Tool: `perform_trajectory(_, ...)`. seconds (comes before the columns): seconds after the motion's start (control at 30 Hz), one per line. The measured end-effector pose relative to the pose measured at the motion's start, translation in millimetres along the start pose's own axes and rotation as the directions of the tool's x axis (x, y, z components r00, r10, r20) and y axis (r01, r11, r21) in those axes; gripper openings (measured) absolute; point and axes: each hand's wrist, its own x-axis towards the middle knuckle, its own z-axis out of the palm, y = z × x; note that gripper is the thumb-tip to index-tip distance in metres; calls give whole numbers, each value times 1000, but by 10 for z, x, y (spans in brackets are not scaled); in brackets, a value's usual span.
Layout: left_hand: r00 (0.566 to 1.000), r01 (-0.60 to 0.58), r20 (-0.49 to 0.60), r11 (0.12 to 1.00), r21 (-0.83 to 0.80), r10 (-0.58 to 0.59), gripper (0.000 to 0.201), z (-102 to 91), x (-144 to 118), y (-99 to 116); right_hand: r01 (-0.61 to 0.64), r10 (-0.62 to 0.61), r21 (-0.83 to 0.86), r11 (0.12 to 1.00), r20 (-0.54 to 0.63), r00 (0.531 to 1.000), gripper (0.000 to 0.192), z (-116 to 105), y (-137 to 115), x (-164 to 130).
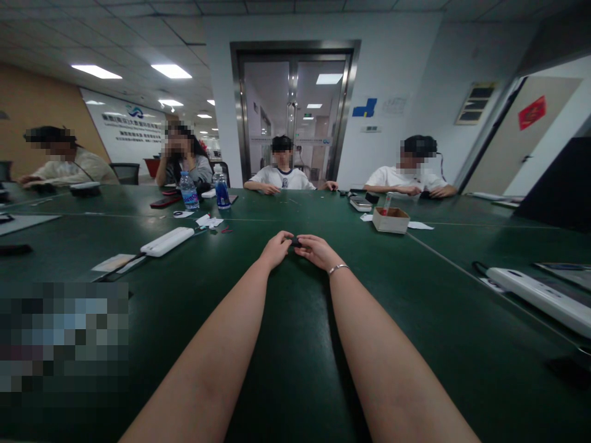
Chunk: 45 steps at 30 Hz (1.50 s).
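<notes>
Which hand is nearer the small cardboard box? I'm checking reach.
The right hand. The cardboard box sits ahead and to its right on the green table; the left hand lies farther, beyond the right one.

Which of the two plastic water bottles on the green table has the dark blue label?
The right-hand clear plastic bottle, beside the lighter-labelled clear plastic bottle. Its label is deep blue, the other's pale blue. Both stand upright on the dark green table.

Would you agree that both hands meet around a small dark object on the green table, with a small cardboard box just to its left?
Not quite: in the head view the cardboard box sits to the right of the small dark object, which the left hand and right hand pinch on the green table.
</notes>
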Motion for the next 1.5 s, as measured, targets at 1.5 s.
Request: perform_trajectory(1.5, 998, 46, -34, 999, 14, -45, 26, -48, -57, 108, 135, -134, -718, 683, 58, 989, 25, 185, 137, 6)
